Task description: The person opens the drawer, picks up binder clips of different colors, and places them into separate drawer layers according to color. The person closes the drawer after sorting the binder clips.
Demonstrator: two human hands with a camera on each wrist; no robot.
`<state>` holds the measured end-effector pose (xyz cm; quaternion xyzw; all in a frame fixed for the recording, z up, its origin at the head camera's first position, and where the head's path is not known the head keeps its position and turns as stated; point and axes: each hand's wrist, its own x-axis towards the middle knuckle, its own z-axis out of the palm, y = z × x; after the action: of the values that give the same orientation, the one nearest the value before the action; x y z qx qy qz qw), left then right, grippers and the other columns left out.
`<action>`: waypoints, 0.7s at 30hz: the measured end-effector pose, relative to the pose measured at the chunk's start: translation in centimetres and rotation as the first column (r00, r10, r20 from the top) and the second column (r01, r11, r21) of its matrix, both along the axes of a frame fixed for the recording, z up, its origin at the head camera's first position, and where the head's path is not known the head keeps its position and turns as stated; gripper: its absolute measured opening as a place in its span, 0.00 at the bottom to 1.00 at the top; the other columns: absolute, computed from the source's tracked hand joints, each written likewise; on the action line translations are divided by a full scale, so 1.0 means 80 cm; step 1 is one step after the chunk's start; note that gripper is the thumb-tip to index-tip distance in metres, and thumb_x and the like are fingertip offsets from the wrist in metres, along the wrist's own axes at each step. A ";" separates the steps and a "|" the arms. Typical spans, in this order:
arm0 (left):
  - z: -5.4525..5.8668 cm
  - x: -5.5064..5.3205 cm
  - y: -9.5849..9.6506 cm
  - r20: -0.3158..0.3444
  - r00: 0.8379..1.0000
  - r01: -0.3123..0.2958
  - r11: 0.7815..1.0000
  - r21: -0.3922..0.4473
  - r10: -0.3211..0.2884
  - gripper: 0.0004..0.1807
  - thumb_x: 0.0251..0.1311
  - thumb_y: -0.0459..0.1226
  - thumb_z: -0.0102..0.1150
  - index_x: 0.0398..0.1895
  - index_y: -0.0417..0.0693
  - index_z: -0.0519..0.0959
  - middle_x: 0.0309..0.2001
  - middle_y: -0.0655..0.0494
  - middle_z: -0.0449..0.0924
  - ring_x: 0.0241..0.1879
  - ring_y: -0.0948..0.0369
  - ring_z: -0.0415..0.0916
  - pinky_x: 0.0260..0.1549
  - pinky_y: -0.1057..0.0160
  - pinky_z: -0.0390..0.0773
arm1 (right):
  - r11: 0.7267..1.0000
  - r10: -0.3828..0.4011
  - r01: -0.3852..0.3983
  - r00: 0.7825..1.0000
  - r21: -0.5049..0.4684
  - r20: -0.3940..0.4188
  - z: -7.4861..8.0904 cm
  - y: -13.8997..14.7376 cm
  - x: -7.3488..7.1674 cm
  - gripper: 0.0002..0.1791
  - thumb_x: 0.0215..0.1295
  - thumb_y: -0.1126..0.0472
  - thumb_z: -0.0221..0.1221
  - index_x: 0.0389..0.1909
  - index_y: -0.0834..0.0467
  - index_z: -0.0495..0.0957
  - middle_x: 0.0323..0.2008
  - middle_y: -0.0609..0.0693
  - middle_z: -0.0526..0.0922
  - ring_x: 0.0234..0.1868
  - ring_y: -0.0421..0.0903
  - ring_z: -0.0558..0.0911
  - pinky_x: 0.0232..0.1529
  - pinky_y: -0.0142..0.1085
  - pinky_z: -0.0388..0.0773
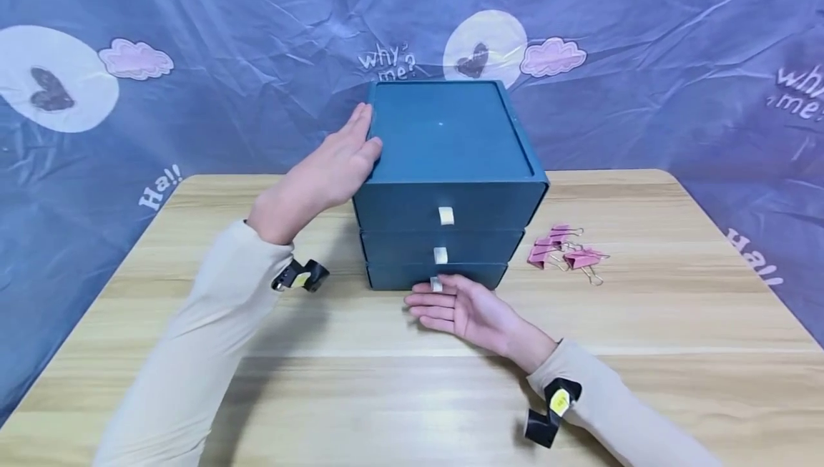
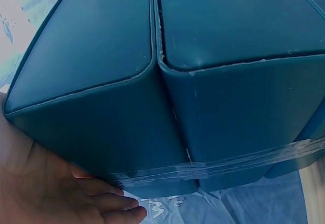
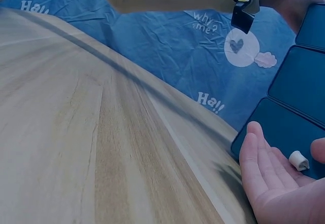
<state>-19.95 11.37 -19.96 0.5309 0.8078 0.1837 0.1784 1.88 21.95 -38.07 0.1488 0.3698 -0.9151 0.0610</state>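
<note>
A dark blue three-drawer box (image 1: 444, 138) stands on the table with all its drawers closed. Each drawer front has a small white pull tab, such as the top one (image 1: 446, 216). My left hand (image 1: 337, 163) lies against the box's upper left side with straight fingers, the thumb near the top edge; the left wrist view also shows its fingers along the side wall (image 2: 91, 132). Palm up, my right hand (image 1: 476, 310) is at the bottom drawer. Its fingers are extended, and the bottom tab (image 3: 299, 161) sits between thumb and fingers, not pinched.
Several pink binder clips (image 1: 582, 259) lie on the wooden table (image 1: 412, 395) to the right of the box. Clear tape (image 2: 203, 169) runs across the box's side. A blue printed cloth (image 1: 257, 59) hangs behind the table.
</note>
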 end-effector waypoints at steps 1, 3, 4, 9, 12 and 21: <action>-0.001 0.000 0.001 -0.003 1.000 -0.003 1.000 0.001 0.003 0.33 0.75 0.46 0.19 0.75 0.42 0.28 0.76 0.49 0.21 0.75 0.58 0.22 0.73 0.51 0.34 | 1.000 0.006 -0.006 1.000 0.002 -0.006 0.000 0.000 0.000 0.25 0.78 0.55 0.37 0.62 0.70 0.63 0.49 0.57 0.83 0.54 0.51 0.81 0.59 0.40 0.74; -0.002 0.001 0.003 -0.012 1.000 -0.008 1.000 0.002 0.008 0.33 0.75 0.45 0.20 0.75 0.41 0.28 0.76 0.48 0.22 0.75 0.58 0.23 0.73 0.50 0.35 | 1.000 0.018 -0.018 1.000 0.006 -0.013 -0.001 0.000 -0.001 0.26 0.78 0.55 0.38 0.64 0.71 0.61 0.51 0.57 0.83 0.55 0.51 0.81 0.61 0.40 0.73; -0.003 0.001 0.004 -0.010 1.000 -0.009 1.000 0.001 0.009 0.33 0.75 0.45 0.20 0.75 0.41 0.28 0.76 0.48 0.22 0.75 0.58 0.23 0.73 0.50 0.34 | 1.000 0.020 -0.020 1.000 0.008 -0.011 -0.001 0.000 -0.001 0.26 0.78 0.55 0.38 0.65 0.71 0.60 0.51 0.58 0.82 0.56 0.52 0.80 0.61 0.41 0.72; -0.004 0.000 0.002 -0.007 1.000 -0.011 1.000 0.015 0.011 0.33 0.75 0.46 0.20 0.76 0.42 0.29 0.77 0.50 0.23 0.75 0.60 0.23 0.73 0.52 0.34 | 1.000 0.014 -0.014 1.000 0.028 0.002 -0.001 -0.002 -0.002 0.24 0.78 0.57 0.39 0.65 0.70 0.60 0.51 0.58 0.82 0.55 0.52 0.81 0.59 0.41 0.74; -0.005 0.001 0.004 -0.012 1.000 -0.006 1.000 0.029 0.006 0.33 0.75 0.46 0.20 0.76 0.41 0.30 0.77 0.49 0.24 0.75 0.59 0.23 0.73 0.54 0.34 | 0.999 0.009 -0.009 1.000 0.035 0.010 0.000 -0.002 0.001 0.25 0.78 0.56 0.39 0.65 0.70 0.60 0.51 0.57 0.82 0.55 0.52 0.81 0.59 0.40 0.74; -0.006 0.000 0.005 -0.019 1.000 -0.013 1.000 0.023 0.014 0.33 0.75 0.46 0.20 0.76 0.42 0.30 0.77 0.50 0.24 0.75 0.59 0.24 0.73 0.55 0.35 | 0.997 0.057 -0.058 0.998 0.053 0.018 -0.002 -0.007 0.014 0.25 0.77 0.57 0.40 0.64 0.72 0.61 0.54 0.59 0.80 0.57 0.52 0.80 0.61 0.42 0.72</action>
<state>-19.98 11.79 -20.45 0.5292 0.8110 0.1890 0.1632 2.97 21.39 -38.23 0.1473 0.3976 -0.9015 0.0865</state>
